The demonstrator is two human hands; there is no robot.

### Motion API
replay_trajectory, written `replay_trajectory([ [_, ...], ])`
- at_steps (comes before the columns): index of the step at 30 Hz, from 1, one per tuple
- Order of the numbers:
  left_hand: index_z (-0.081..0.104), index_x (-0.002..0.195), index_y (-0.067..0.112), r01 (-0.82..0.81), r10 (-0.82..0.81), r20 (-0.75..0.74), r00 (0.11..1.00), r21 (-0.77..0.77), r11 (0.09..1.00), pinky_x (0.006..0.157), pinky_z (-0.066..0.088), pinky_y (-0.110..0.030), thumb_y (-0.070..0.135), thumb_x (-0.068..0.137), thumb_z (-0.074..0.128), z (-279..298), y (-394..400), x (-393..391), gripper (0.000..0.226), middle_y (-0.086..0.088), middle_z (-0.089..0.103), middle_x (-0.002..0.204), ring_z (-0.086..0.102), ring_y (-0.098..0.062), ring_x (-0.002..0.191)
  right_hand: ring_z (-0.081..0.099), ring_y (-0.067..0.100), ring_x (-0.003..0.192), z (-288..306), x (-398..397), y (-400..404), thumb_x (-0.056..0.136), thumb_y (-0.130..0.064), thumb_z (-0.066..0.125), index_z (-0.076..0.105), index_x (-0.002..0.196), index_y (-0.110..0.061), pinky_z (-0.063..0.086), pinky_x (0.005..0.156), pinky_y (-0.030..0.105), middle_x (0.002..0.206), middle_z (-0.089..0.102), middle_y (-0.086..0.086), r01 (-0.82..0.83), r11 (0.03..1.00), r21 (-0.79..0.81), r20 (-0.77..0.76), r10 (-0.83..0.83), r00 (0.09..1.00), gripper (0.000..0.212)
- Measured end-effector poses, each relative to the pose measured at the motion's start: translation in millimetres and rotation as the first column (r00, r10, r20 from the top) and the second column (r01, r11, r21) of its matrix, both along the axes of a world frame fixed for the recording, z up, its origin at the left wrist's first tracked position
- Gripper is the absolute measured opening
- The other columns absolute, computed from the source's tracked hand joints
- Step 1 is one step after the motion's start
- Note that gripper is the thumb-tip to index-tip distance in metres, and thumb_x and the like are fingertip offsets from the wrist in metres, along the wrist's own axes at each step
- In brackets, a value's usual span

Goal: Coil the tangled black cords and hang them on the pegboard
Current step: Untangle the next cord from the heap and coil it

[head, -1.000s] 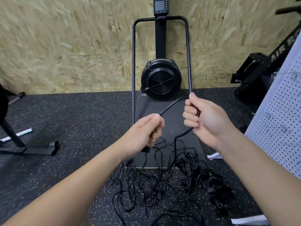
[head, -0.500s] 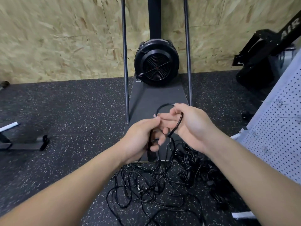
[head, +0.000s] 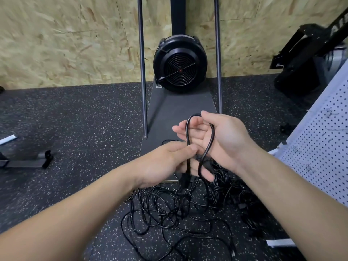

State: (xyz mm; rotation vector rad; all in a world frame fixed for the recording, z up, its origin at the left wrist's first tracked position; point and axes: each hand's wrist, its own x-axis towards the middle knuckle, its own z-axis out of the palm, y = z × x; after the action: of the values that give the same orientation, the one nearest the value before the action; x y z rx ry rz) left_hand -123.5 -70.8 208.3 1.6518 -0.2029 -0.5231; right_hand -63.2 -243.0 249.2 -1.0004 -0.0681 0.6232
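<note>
A first loop of black cord point(head: 199, 140) hangs upright over the right hand point(head: 222, 136), whose fingers lie nearly straight, thumb on top. Just below, the left hand point(head: 165, 162) pinches the strand, apparently near its plug. The tangled pile point(head: 178, 208) lies beneath both.

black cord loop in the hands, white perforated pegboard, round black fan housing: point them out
black cord loop point(head: 212, 136), head view, right strand.
white perforated pegboard point(head: 323, 147), head view, bare perforated face.
round black fan housing point(head: 179, 66), head view, grille.

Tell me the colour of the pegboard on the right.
White pegboard with rows of small dark holes; the head view shows it.
</note>
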Motion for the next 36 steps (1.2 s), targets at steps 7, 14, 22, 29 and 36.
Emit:
replay_trajectory([
  [7, 0.058, 0.124, -0.012, 0.032, -0.036, -0.019, 0.999, -0.188, 0.982, 0.071, 0.053, -0.061, 0.044, 0.12, 0.034, -0.7, -19.6, -16.7, 0.061, -0.016, 0.057, 0.061, 0.068, -0.033, 0.061, 0.081, 0.044, 0.099, 17.1, -8.7, 5.5, 0.115, -0.037, 0.057, 0.052, 0.078, -0.007, 0.07, 0.08, 0.045, 0.099, 0.075, 0.026, 0.214, 0.975, 0.051, -0.074, -0.21, 0.975, 0.048],
  [14, 0.063, 0.107, 0.003, 0.018, -0.032, -0.064, 0.997, -0.21, 0.978, 0.047, 0.046, -0.027, 0.042, 0.118, 0.04, 3.9, -30.8, -31.1, 0.047, -0.009, 0.035, 0.063, 0.047, -0.018, 0.052, 0.083, 0.038, 0.082, 17.3, 5.0, -10.1, 0.114, -0.035, 0.059, 0.069, 0.091, 0.013, 0.068, 0.085, 0.058, 0.093, 0.079, 0.028, 0.252, 0.866, -0.431, 0.456, -0.031, 0.889, 0.054],
  [22, 0.061, 0.097, 0.005, -0.017, 0.017, 0.018, 1.0, 0.012, 1.0, 0.054, 0.042, -0.03, 0.032, 0.121, 0.04, -4.4, -26.5, -19.2, 0.042, -0.004, 0.04, 0.07, 0.033, -0.018, 0.057, 0.078, 0.029, 0.073, 11.5, 7.1, -7.6, 0.112, -0.032, 0.064, 0.054, 0.088, -0.007, 0.066, 0.064, 0.039, 0.076, 0.066, 0.014, 0.192, 0.969, -0.155, 0.053, -0.186, 0.981, 0.037],
  [29, 0.05, 0.091, 0.013, -0.238, 0.241, 0.007, 0.971, -0.113, 0.965, 0.048, 0.028, -0.027, 0.037, 0.119, 0.042, -11.7, -40.0, -21.0, 0.038, 0.001, 0.034, 0.07, 0.03, -0.016, 0.059, 0.082, 0.035, 0.103, -0.8, 19.0, -5.5, 0.114, -0.046, 0.054, 0.06, 0.082, -0.006, 0.066, 0.094, 0.048, 0.097, 0.075, 0.018, 0.149, 0.974, -0.168, 0.161, -0.122, 0.979, 0.051],
  [36, 0.052, 0.095, 0.01, -0.456, 0.48, 0.048, 0.876, -0.245, 0.856, 0.057, 0.04, -0.032, 0.035, 0.12, 0.041, -5.9, -13.4, 7.4, 0.037, 0.004, 0.032, 0.067, 0.029, -0.013, 0.054, 0.079, 0.03, 0.093, -55.7, -6.7, 9.8, 0.115, -0.061, 0.035, 0.068, 0.13, 0.001, 0.062, 0.099, 0.048, 0.105, 0.081, 0.016, -0.029, 0.925, -0.38, 0.01, 0.035, 0.999, 0.072],
])
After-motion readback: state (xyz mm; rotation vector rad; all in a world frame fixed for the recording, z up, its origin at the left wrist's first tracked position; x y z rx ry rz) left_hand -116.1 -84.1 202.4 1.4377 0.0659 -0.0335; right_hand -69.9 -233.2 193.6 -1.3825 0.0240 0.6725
